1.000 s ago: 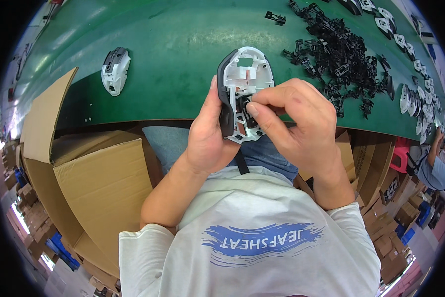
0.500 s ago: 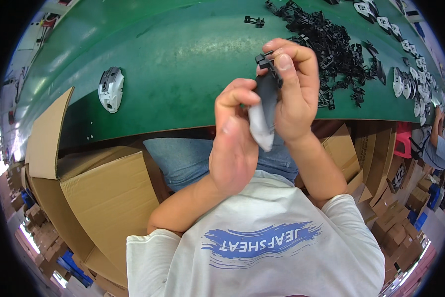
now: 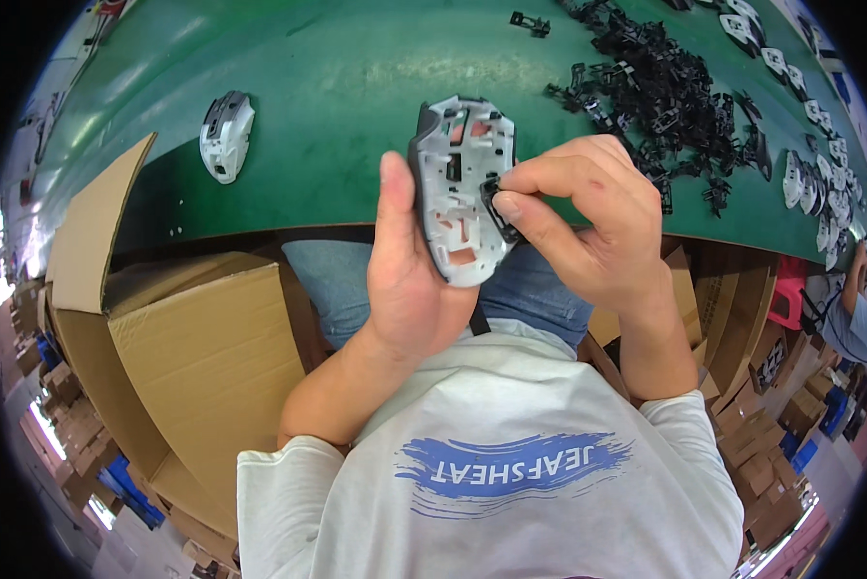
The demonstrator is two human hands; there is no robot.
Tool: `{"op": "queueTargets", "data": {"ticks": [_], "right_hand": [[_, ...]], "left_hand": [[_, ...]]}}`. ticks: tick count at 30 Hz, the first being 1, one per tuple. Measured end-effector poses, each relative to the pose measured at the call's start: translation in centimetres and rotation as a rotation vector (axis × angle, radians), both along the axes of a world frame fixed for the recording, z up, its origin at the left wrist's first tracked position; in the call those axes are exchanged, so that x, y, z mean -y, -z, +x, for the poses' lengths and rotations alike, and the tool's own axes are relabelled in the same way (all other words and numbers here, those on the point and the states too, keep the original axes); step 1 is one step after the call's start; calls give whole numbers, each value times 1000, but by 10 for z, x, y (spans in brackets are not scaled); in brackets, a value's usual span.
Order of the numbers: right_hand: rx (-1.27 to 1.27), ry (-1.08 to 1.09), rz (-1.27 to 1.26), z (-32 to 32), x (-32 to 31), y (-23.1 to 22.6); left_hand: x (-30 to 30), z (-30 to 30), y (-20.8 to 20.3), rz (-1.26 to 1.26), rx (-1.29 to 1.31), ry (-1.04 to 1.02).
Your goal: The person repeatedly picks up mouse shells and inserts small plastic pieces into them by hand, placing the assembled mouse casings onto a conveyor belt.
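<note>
In my left hand [image 3: 404,289] lies a computer mouse shell [image 3: 443,207], its pale grey, ribbed and slotted inner side facing up and a dark edge on the left. The fingers are mostly hidden beneath it, while the thumb stands up along the left edge. Between thumb and forefinger, my right hand [image 3: 597,217] pinches a small black plastic bracket [image 3: 497,214] against the shell's right inner edge. Whether the bracket is seated there, I cannot tell. On the green table [image 3: 327,125], a similar white and grey shell [image 3: 227,140] rests to the left.
A heap of black plastic brackets [image 3: 670,101] covers the table's right side, with a single bracket [image 3: 530,24] apart from it. Rows of shells [image 3: 824,183] line the far right. An open cardboard box [image 3: 202,347] stands at lower left. Another person [image 3: 853,299] sits at the right.
The shell has turned from edge-on to show its inner side, lying on my left palm. My right hand has moved the black bracket from near the shell's top end to its right edge.
</note>
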State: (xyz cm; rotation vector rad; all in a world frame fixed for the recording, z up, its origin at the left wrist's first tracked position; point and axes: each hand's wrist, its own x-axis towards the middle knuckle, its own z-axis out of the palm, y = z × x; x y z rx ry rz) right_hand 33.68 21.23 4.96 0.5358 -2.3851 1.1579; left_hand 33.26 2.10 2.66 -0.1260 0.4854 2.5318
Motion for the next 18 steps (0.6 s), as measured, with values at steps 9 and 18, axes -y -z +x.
{"op": "queueTargets", "data": {"ticks": [9, 18], "right_hand": [[-44, 97, -24, -1, 7, -1], [-46, -3, 183, 2, -12, -5]], "left_hand": [[-2, 3, -1, 4, -115, 108], [3, 9, -3, -52, -34, 118]]}}
